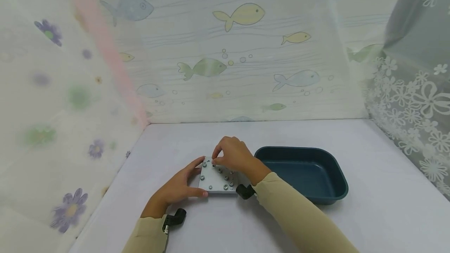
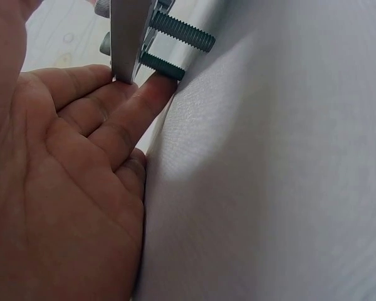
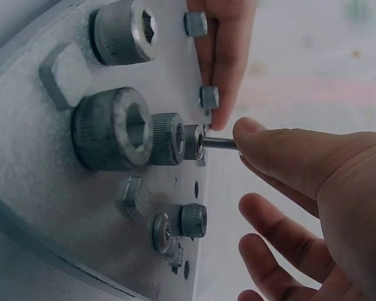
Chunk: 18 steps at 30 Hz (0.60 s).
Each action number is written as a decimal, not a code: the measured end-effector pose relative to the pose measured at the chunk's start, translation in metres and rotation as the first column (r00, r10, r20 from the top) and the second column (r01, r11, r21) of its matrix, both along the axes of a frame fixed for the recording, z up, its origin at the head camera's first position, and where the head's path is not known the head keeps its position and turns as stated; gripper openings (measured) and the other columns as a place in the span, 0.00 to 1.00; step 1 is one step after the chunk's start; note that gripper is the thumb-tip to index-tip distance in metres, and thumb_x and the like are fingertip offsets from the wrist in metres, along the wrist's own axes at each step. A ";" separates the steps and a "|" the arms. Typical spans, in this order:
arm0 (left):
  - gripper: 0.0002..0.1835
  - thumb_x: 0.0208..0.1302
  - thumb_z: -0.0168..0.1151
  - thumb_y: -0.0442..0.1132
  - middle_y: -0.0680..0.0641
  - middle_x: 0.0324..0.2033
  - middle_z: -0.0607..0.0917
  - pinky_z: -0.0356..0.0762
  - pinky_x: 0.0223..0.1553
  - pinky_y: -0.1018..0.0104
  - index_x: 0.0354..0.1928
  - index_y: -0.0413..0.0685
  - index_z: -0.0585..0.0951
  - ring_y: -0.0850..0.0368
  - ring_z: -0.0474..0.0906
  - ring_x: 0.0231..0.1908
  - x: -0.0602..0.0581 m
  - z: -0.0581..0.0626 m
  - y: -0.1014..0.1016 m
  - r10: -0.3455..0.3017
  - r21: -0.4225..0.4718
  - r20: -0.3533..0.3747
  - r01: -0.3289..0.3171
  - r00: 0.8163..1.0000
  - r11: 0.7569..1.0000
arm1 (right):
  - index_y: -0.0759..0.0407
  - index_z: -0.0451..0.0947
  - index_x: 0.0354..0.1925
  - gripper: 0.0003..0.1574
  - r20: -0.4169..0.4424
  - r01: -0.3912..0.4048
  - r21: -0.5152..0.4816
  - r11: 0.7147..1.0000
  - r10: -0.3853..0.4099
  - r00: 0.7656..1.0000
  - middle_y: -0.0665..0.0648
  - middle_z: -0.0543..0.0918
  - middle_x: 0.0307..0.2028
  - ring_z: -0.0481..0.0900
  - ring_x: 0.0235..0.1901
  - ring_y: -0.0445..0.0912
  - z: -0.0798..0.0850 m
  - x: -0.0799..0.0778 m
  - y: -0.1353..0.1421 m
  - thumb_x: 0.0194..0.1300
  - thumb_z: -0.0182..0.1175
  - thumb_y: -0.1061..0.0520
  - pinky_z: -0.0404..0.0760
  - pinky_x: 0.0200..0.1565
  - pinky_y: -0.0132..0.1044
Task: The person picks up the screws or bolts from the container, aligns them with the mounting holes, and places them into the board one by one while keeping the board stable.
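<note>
A pale metal plate (image 1: pixel 215 179) stands a little above the white table, with several socket-head and hex bolts set in it. My left hand (image 1: pixel 178 184) holds the plate at its left side, thumb by the near edge and fingers at the far corner. Below the plate, threaded bolt shanks (image 2: pixel 183 31) stick out in the left wrist view, one beside a fingertip. Over the plate's far part, my right hand (image 1: pixel 233 155) pinches a thin screw (image 3: pixel 220 143) between thumb and index finger. Its threaded shank points at the plate; the fingers hide its other end.
A dark blue tray (image 1: pixel 297 148) stands on the table to the right, behind my right forearm. Black wrist cameras (image 1: pixel 177 217) sit on both sleeves. Patterned curtains (image 1: pixel 225 97) border the table at the back and sides.
</note>
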State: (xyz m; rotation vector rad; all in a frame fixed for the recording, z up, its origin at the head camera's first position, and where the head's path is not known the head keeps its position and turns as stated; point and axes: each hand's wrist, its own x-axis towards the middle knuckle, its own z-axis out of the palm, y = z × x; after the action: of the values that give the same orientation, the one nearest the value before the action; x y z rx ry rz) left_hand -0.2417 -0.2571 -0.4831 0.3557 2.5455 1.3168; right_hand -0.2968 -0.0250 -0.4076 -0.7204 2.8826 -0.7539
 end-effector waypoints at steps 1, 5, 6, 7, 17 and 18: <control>0.60 0.45 0.84 0.58 0.55 0.70 0.76 0.41 0.78 0.32 0.79 0.81 0.57 0.51 0.54 0.79 0.000 0.000 0.000 -0.001 0.000 -0.001 0.001 1.000 1.000 | 0.39 0.91 0.36 0.03 0.003 0.000 -0.001 1.000 0.000 1.000 0.48 0.85 0.53 0.79 0.57 0.48 0.000 0.000 0.000 0.63 0.74 0.46 0.79 0.58 0.51; 0.60 0.45 0.83 0.58 0.54 0.70 0.76 0.41 0.78 0.32 0.79 0.79 0.56 0.50 0.55 0.79 -0.001 0.000 -0.001 -0.007 -0.002 -0.008 0.007 1.000 1.000 | 0.39 0.91 0.37 0.03 0.003 0.005 -0.006 1.000 -0.005 1.000 0.48 0.85 0.53 0.79 0.58 0.48 -0.002 -0.001 -0.001 0.63 0.74 0.46 0.78 0.58 0.52; 0.60 0.45 0.83 0.58 0.54 0.70 0.76 0.41 0.78 0.32 0.79 0.79 0.56 0.50 0.55 0.79 -0.001 0.000 -0.001 -0.008 -0.003 -0.010 0.008 1.000 1.000 | 0.39 0.91 0.37 0.03 0.002 0.004 -0.010 1.000 -0.004 1.000 0.48 0.85 0.53 0.79 0.58 0.48 -0.002 -0.001 -0.002 0.63 0.74 0.46 0.78 0.58 0.52; 0.61 0.45 0.83 0.58 0.54 0.70 0.76 0.41 0.78 0.32 0.80 0.79 0.56 0.50 0.55 0.79 -0.001 0.000 -0.001 -0.008 -0.002 -0.011 0.008 1.000 1.000 | 0.39 0.91 0.37 0.03 -0.001 0.003 -0.013 1.000 -0.003 1.000 0.47 0.85 0.53 0.79 0.58 0.48 -0.003 -0.001 -0.002 0.63 0.74 0.46 0.79 0.59 0.52; 0.61 0.46 0.83 0.57 0.53 0.70 0.77 0.42 0.78 0.34 0.80 0.76 0.56 0.51 0.56 0.79 -0.002 -0.001 -0.003 -0.019 0.007 -0.007 0.019 1.000 1.000 | 0.38 0.91 0.35 0.02 -0.013 0.000 -0.019 1.000 -0.001 1.000 0.46 0.85 0.52 0.80 0.57 0.48 -0.007 -0.001 -0.006 0.62 0.75 0.45 0.78 0.58 0.52; 0.61 0.46 0.83 0.57 0.53 0.70 0.76 0.42 0.78 0.34 0.81 0.75 0.56 0.51 0.56 0.79 -0.002 -0.001 -0.002 -0.022 0.007 -0.009 0.022 1.000 1.000 | 0.38 0.91 0.35 0.02 -0.014 0.002 -0.016 1.000 -0.002 1.000 0.46 0.85 0.52 0.80 0.57 0.48 -0.007 -0.001 -0.007 0.62 0.75 0.45 0.78 0.58 0.52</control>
State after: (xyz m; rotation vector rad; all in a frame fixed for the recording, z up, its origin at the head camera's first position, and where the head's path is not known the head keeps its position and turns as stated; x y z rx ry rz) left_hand -0.2436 -0.2596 -0.4837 0.3906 2.5376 1.3200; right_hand -0.2979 -0.0315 -0.4144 -0.7278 2.8930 -0.7761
